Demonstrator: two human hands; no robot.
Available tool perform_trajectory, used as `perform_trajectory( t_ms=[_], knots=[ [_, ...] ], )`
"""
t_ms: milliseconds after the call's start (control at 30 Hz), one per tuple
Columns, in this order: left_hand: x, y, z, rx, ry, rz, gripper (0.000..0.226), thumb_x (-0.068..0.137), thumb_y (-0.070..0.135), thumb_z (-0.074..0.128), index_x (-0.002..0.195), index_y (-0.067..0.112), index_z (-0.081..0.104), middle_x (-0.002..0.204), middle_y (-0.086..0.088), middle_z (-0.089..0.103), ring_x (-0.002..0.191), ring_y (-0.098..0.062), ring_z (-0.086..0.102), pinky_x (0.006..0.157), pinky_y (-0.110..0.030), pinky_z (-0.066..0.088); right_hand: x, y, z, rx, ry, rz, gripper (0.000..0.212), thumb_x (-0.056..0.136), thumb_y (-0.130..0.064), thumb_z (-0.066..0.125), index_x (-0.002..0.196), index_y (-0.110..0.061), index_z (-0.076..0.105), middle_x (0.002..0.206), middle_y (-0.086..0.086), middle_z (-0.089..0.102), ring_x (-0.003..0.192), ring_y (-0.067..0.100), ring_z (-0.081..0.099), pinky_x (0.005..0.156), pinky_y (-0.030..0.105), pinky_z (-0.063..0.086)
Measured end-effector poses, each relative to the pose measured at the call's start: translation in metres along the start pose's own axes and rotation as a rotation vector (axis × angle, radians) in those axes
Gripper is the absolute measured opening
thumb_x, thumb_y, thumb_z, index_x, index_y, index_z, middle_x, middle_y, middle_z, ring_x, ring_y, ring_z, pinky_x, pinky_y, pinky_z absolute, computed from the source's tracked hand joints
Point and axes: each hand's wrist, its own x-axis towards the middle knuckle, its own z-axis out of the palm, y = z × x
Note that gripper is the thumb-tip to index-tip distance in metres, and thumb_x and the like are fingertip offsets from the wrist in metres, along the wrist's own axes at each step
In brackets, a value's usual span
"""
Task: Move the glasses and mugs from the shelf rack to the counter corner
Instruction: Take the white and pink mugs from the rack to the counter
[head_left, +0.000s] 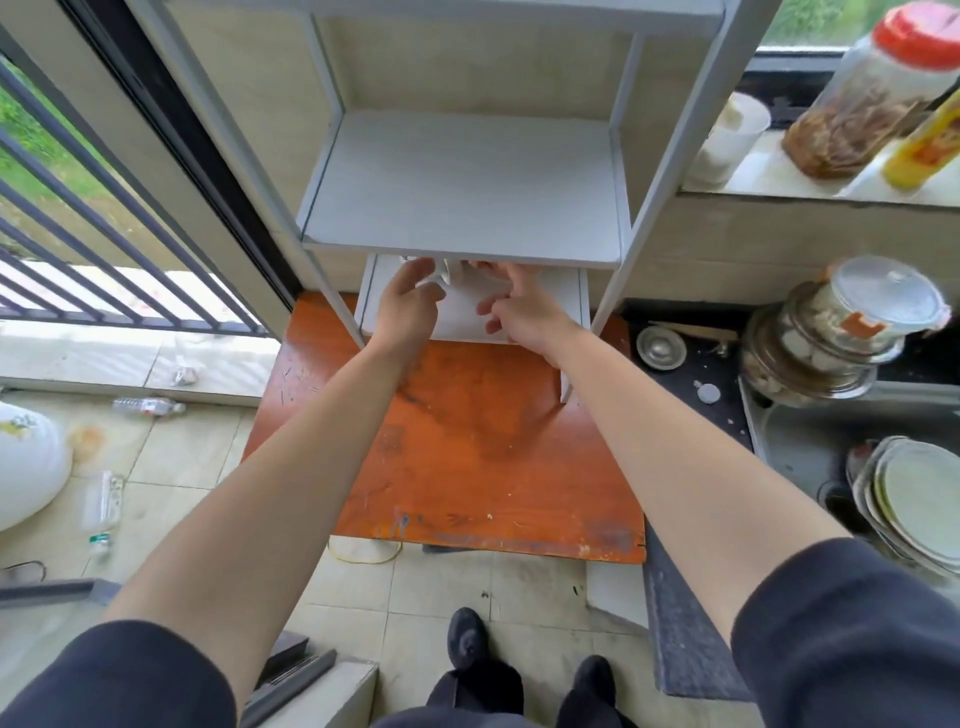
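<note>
- Both bare arms reach forward into the white shelf rack (618, 156), hands low at the lower shelf (545, 312).
- white mug (451, 274): over the lower shelf, left of its middle and toward the back, tilted, top part hidden behind the front edge of the middle shelf (462, 197).
- left hand (410, 304): narrow, thumb and fingers closed on the mug's left side; looks like a grip, lift not done yet.
- right hand (522, 309): fingers loosely curled and spread, nothing seen in them. Foremost tips sit at the middle shelf's front edge just right of the mug; cannot tell if they touch it or anything else hidden there.
- Middle shelf shows no glasses or mugs on the part in view; the back of the lower shelf is hidden, so more pieces may sit there.
- Rack stands on the far edge of the orange table (467, 457); dark counter (691, 374) runs along its right side, with jars (826, 338) and stacked plates (914, 493).
- No moved glasses or mugs visible on the counter; its corner cannot be picked out.
- Progress judgement: rack looks mostly cleared and this mug is in hand. Left to do: lift it out from under the shelf, carry it right to the counter corner, check for hidden leftovers.
</note>
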Motion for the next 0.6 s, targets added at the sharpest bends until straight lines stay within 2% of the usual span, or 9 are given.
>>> perform_trajectory(
  t_ms=[100, 167, 267, 333, 433, 600],
  knots=[
    [-0.006, 0.006, 0.002, -0.078, -0.041, 0.008, 0.049, 0.089, -0.005, 0.040, 0.130, 0.015, 0.059, 0.128, 0.003, 0.062, 0.100, -0.005, 0.057, 0.084, -0.023, 0.042, 0.003, -0.005, 0.002, -0.008, -0.042, 0.013, 0.065, 0.093, 0.003, 0.040, 0.149, -0.031, 0.037, 0.108, 0.000, 0.066, 0.083, 0.014, 0.065, 0.061, 0.021, 0.048],
    [-0.009, 0.007, 0.001, -0.088, -0.062, 0.014, 0.050, 0.087, -0.005, 0.042, 0.130, 0.014, 0.058, 0.125, 0.003, 0.064, 0.101, -0.008, 0.055, 0.080, -0.022, 0.040, 0.004, -0.006, 0.005, -0.021, -0.061, 0.014, 0.067, 0.094, 0.001, 0.041, 0.151, -0.033, 0.034, 0.108, -0.001, 0.067, 0.085, 0.014, 0.067, 0.065, 0.025, 0.049],
    [-0.013, 0.004, -0.003, -0.074, -0.063, 0.013, 0.048, 0.090, -0.003, 0.043, 0.134, 0.013, 0.054, 0.127, 0.000, 0.062, 0.106, -0.015, 0.052, 0.086, -0.027, 0.039, 0.002, -0.006, 0.009, 0.001, -0.059, 0.025, 0.068, 0.094, -0.001, 0.044, 0.152, -0.035, 0.030, 0.106, -0.001, 0.068, 0.086, 0.014, 0.069, 0.067, 0.027, 0.050],
    [-0.016, 0.003, -0.009, -0.062, -0.060, 0.030, 0.043, 0.092, 0.000, 0.044, 0.133, 0.013, 0.053, 0.123, -0.003, 0.061, 0.102, -0.013, 0.052, 0.084, -0.026, 0.039, -0.002, -0.005, 0.010, 0.028, -0.030, 0.021, 0.065, 0.093, -0.002, 0.045, 0.148, -0.033, 0.033, 0.106, -0.001, 0.068, 0.085, 0.015, 0.069, 0.065, 0.025, 0.048],
    [-0.023, 0.000, -0.020, -0.070, -0.043, 0.058, 0.031, 0.095, 0.010, 0.045, 0.123, 0.016, 0.058, 0.108, 0.004, 0.060, 0.092, -0.007, 0.052, 0.075, -0.023, 0.039, -0.013, 0.000, 0.011, 0.117, 0.020, 0.027, 0.052, 0.091, -0.005, 0.045, 0.136, -0.029, 0.040, 0.108, 0.003, 0.065, 0.079, 0.014, 0.066, 0.061, 0.024, 0.048],
    [-0.038, -0.011, -0.033, -0.151, -0.030, -0.041, 0.030, 0.088, 0.020, 0.054, 0.116, 0.022, 0.063, 0.107, 0.000, 0.063, 0.087, -0.018, 0.056, 0.075, -0.033, 0.042, -0.039, 0.015, 0.012, 0.279, 0.127, 0.077, 0.038, 0.092, -0.014, 0.048, 0.125, -0.031, 0.044, 0.110, 0.012, 0.066, 0.087, 0.017, 0.066, 0.065, 0.027, 0.052]
  ],
)
